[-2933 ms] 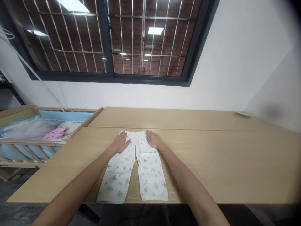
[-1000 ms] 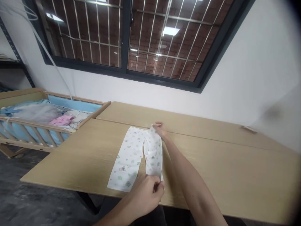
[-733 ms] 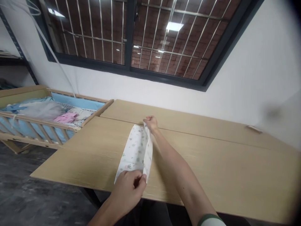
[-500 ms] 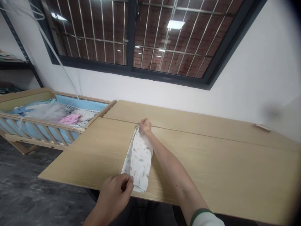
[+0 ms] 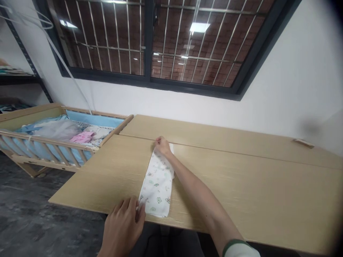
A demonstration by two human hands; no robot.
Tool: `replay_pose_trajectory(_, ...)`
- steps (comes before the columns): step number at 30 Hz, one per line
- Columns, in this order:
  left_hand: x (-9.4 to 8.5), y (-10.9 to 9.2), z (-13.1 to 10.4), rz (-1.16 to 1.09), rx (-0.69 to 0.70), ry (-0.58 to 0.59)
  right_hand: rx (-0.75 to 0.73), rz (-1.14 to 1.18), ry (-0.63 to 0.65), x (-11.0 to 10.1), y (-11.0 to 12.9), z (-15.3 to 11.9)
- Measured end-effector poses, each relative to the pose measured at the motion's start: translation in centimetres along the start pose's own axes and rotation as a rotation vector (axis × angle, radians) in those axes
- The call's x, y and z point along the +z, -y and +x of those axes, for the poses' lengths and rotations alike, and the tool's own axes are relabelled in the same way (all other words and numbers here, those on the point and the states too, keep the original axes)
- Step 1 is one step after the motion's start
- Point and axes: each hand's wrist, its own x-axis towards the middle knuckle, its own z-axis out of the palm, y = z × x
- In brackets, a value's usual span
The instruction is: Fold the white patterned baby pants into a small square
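I am looking down at the bench (image 5: 241, 185), which is spreading across the middle and right of the frame. The window (image 5: 148, 39) is filling the top, and the crib (image 5: 53, 140) is standing at the left, just beside the bench. White pants (image 5: 158, 182) are lying on the bench at lower centre, folded lengthwise. The left hand (image 5: 123, 221) is resting curled at their lower left corner; I cannot tell whether it is gripping. The right hand (image 5: 163, 145) is pinching their upper left corner. Pink cloth (image 5: 82, 136) is lying in the crib.
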Motion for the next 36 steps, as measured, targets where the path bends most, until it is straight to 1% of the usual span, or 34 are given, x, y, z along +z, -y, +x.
replay_pose_trajectory(2, -0.1, -0.7, -0.2, -0.072, 0.16, -0.16, -0.134, 0.014, 0.12, -1.1, 1.4, -2.4)
replay_pose_trajectory(3, -0.2, -1.1, -0.3, -0.098, 0.24, -0.208, -0.222, 0.021, 0.2, -1.6, 2.2, -3.9)
replay_pose_trajectory(5, -0.2, -1.8, -0.5, -0.103, 0.373, -0.253, -0.483, 0.021, 0.43, -2.8, 3.7, -7.6)
replay_pose_trajectory(6, -0.1, -2.1, -0.7, -0.084, 0.424, -0.263, -0.584, 0.014, 0.534, -3.3, 4.3, -9.7)
replay_pose_trajectory(8, 0.4, -2.4, -1.2, -0.033, 0.484, -0.266, -0.739, -0.001, 0.725, -4.2, 5.1, -13.7)
replay_pose_trajectory(10, 1.2, -2.4, -1.8, -0.003, 0.503, -0.253, -0.839, -0.019, 0.855, -4.5, 5.1, -17.1)
replay_pose_trajectory(11, 1.6, -2.4, -2.1, 0.002, 0.505, -0.24, -0.868, -0.033, 0.905, -4.5, 4.9, -18.4)
replay_pose_trajectory(12, 2.1, -2.3, -2.4, 0.004, 0.502, -0.226, -0.876, -0.053, 0.941, -4.5, 4.5, -19.3)
replay_pose_trajectory(14, 2.8, -2.2, -2.7, 0.009, 0.496, -0.213, -0.849, -0.107, 0.979, -4.3, 3.4, -20.1)
replay_pose_trajectory(16, 3.2, -2.2, -2.8, 0.024, 0.504, -0.244, -0.796, -0.161, 0.958, -4.1, 2.2, -19.5)
replay_pose_trajectory(18, 3.5, -2.1, -2.7, 0.047, 0.529, -0.305, -0.748, -0.204, 0.895, -4.0, 1.1, -18.1)
replay_pose_trajectory(20, 3.7, -2.0, -2.6, 0.069, 0.545, -0.354, -0.695, -0.247, 0.825, -4.0, 0.1, -16.1)
replay_pose_trajectory(25, 4.7, -1.7, -2.4, 0.059, 0.535, -0.404, -0.579, -0.335, 0.676, -3.3, -2.3, -10.6)
replay_pose_trajectory(28, 5.1, -1.8, -2.4, 0.043, 0.516, -0.409, -0.503, -0.357, 0.588, -2.9, -3.5, -7.7)
replay_pose_trajectory(32, 5.1, -2.1, -2.6, 0.037, 0.498, -0.392, -0.383, -0.401, 0.512, -2.9, -4.7, -4.6)
replay_pose_trajectory(36, 4.7, -2.0, -2.6, 0.051, 0.524, -0.366, -0.364, -0.417, 0.463, -2.8, -5.6, -2.4)
